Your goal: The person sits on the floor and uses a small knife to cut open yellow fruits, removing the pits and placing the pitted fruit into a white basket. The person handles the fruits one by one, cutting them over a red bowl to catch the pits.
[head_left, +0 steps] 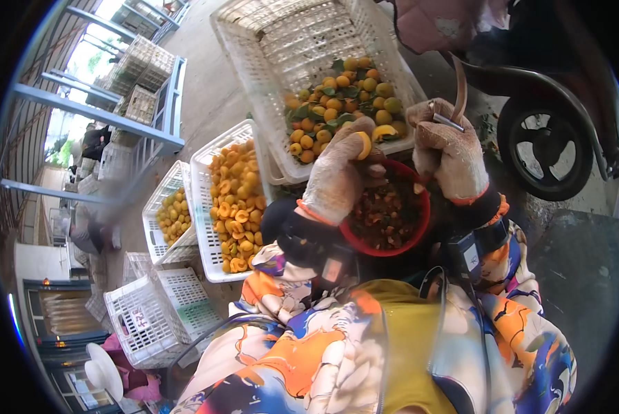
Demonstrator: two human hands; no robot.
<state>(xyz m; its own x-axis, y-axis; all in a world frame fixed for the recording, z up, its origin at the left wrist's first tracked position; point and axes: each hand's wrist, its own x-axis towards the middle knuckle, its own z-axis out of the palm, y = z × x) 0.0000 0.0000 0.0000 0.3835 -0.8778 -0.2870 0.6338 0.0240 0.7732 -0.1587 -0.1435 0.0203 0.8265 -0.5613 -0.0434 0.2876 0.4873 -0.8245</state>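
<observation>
My left hand [335, 172], in a soiled white work glove, pinches a yellow-orange apricot piece [364, 145] between thumb and fingers. To its right, my gloved right hand [449, 153] is closed around a small tool with a short silvery metal part [448, 123]; its exact kind is unclear. Below and between both hands stands a red bowl [425, 231] holding apricot pits and brown scraps. Just beyond them, a large white slatted crate [254, 90] contains whole apricots [333, 103] mixed with green leaves. Another cut-looking yellow piece [384, 131] lies at its near edge.
Left of the large crate, a white crate [202, 200] holds halved apricots [237, 200], and a smaller crate [150, 228] holds more fruit. Stacked white crates [140, 321] stand lower left. A black-wheeled cart [547, 148] is close on the right. A person in a white hat [103, 372] is lower left.
</observation>
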